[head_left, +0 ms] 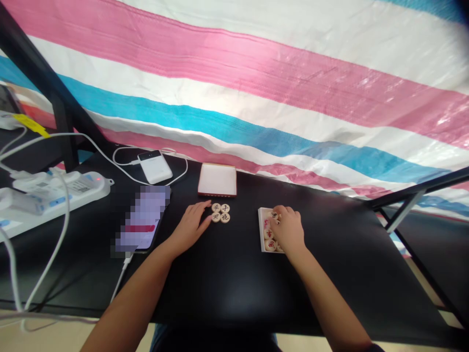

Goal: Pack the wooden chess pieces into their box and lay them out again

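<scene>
Several round wooden Chinese chess pieces [220, 213] lie face up in a small two-row block on the black table. Beside their left edge rests my left hand [190, 225], its fingers stretched and thumb apart, holding nothing that I can see. Farther right is a shallow white box [262, 230] of more Chinese chess pieces [270, 244], marked in red and black. My right hand [289, 229] reaches over that box with bent fingers down among the pieces. The hand covers the box's right part, and whatever its fingertips grip is hidden.
An upturned box lid [218, 180] lies behind the block of pieces. On the left are a phone [142, 220] with a cable, a white power bank [156, 166] and a loaded power strip [91, 188]. Striped sheeting [220, 117] hangs along the table's back edge.
</scene>
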Available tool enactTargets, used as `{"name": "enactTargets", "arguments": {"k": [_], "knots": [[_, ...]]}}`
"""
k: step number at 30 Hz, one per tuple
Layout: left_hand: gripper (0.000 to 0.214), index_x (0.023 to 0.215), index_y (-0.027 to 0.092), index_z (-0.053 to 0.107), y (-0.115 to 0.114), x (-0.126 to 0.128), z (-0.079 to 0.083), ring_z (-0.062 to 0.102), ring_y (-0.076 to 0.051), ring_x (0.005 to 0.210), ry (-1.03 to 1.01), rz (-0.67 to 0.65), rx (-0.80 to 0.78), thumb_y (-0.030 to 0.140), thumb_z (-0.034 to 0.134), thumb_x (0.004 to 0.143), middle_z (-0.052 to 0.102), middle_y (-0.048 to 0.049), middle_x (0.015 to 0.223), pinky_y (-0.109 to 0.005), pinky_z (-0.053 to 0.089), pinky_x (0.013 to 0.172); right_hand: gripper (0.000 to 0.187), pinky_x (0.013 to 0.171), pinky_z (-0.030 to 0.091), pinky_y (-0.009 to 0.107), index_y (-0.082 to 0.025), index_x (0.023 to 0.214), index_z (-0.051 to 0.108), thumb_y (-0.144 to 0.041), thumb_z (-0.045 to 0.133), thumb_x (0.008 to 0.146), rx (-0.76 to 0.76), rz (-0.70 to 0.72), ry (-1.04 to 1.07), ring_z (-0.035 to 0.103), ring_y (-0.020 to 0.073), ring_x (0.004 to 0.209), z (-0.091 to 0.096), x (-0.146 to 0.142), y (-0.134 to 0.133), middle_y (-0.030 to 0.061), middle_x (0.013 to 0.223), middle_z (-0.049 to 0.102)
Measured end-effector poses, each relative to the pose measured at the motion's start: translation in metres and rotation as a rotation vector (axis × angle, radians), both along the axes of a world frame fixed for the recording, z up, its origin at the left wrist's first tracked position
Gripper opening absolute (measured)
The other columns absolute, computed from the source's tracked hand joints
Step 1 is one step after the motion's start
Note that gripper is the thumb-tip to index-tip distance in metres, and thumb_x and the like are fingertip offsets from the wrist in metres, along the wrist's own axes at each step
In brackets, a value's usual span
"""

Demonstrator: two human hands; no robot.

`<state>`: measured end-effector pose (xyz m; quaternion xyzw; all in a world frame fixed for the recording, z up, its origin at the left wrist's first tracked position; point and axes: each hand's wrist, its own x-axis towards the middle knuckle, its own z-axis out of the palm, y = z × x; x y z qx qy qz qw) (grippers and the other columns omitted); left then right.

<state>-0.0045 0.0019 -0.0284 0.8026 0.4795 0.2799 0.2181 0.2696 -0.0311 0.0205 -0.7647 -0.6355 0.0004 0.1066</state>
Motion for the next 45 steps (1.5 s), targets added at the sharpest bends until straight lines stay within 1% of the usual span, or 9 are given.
{"name": "enactTargets", "arguments": {"k": [5,8,12,17,27,30,33,38,45], "knots": [[0.038,0.12,0.013,0.044,0.001,0.001,0.001,0.049,-0.025,0.105,-0.016,0.004,-0.014,0.032,0.04,0.087,0.054,-0.013,0.117,-0.045,0.039,0.091,0.017,0.076,0.034,0.033,-0.015,0.087,0.057,-0.023,0.05,0.074,0.098,-0.023,0.127,0.047,0.0213,0.083,0.013,-0.012,0.0,0.0089,0.089,0.058],[0.035,0.117,0.014,0.046,0.003,-0.001,0.003,0.052,-0.023,0.1,-0.057,0.007,-0.051,0.03,0.039,0.087,0.057,-0.0113,0.112,-0.043,0.04,0.09,0.014,0.078,0.035,0.032,-0.016,0.084,0.057,-0.025,0.051,0.075,0.133,0.095,0.24,0.048,0.02,0.084,0.016,-0.037,0.007,0.0067,0.088,0.059],[0.027,0.107,0.017,0.052,0.005,-0.012,0.008,0.054,-0.019,0.096,-0.133,0.051,-0.103,0.026,0.036,0.088,0.061,-0.0068,0.099,-0.038,0.041,0.09,0.013,0.078,0.036,0.031,-0.017,0.085,0.057,-0.019,0.052,0.073,0.011,0.266,0.286,0.047,0.0202,0.085,0.002,-0.072,0.026,0.0057,0.087,0.059],[0.023,0.102,0.017,0.054,0.008,-0.02,0.009,0.055,-0.019,0.091,-0.134,0.126,-0.086,0.023,0.038,0.086,0.062,-0.0052,0.092,-0.035,0.044,0.084,0.018,0.08,0.036,0.032,-0.015,0.09,0.056,-0.013,0.052,0.072,-0.007,0.289,0.271,0.046,0.0214,0.089,-0.013,-0.087,0.039,0.0079,0.093,0.058],[0.021,0.101,0.017,0.052,0.01,-0.016,0.003,0.052,-0.02,0.084,-0.036,0.052,-0.026,0.019,0.042,0.082,0.058,-0.0056,0.088,-0.036,0.044,0.079,0.026,0.08,0.038,0.033,-0.016,0.096,0.054,-0.014,0.053,0.07,0.024,0.271,0.36,0.047,0.0217,0.092,-0.012,-0.083,0.029,0.0081,0.096,0.057],[0.021,0.101,0.017,0.051,0.01,-0.016,0.003,0.051,-0.02,0.085,-0.029,0.05,-0.026,0.02,0.042,0.082,0.057,-0.0061,0.089,-0.036,0.043,0.079,0.023,0.077,0.039,0.032,-0.017,0.095,0.055,-0.017,0.051,0.072,0.109,0.226,0.401,0.048,0.0206,0.088,-0.001,-0.067,0.019,0.0074,0.094,0.058],[0.022,0.102,0.016,0.051,0.01,-0.016,0.002,0.051,-0.021,0.085,-0.015,0.049,-0.028,0.021,0.041,0.083,0.056,-0.0066,0.089,-0.036,0.042,0.08,0.017,0.077,0.037,0.033,-0.017,0.089,0.057,-0.02,0.048,0.074,0.19,0.078,0.322,0.049,0.0202,0.083,0.008,-0.036,0.008,0.007,0.088,0.059],[0.023,0.103,0.017,0.05,0.011,-0.015,-0.002,0.05,-0.021,0.084,0.049,0.042,0.013,0.023,0.041,0.083,0.055,-0.0057,0.088,-0.038,0.041,0.081,0.018,0.072,0.036,0.034,-0.017,0.083,0.064,-0.026,0.051,0.074,-0.035,-0.058,0.054,0.05,0.0222,0.08,0.008,0.0,0.0,0.0091,0.084,0.06],[0.023,0.104,0.018,0.049,0.01,-0.015,-0.002,0.05,-0.022,0.087,0.049,0.056,0.007,0.022,0.041,0.083,0.055,-0.0057,0.09,-0.038,0.041,0.08,0.02,0.068,0.035,0.038,-0.012,0.085,0.063,-0.027,0.053,0.076,-0.161,-0.098,-0.104,0.049,0.03,0.088,0.009,-0.015,0.007,0.0167,0.09,0.058]]}}
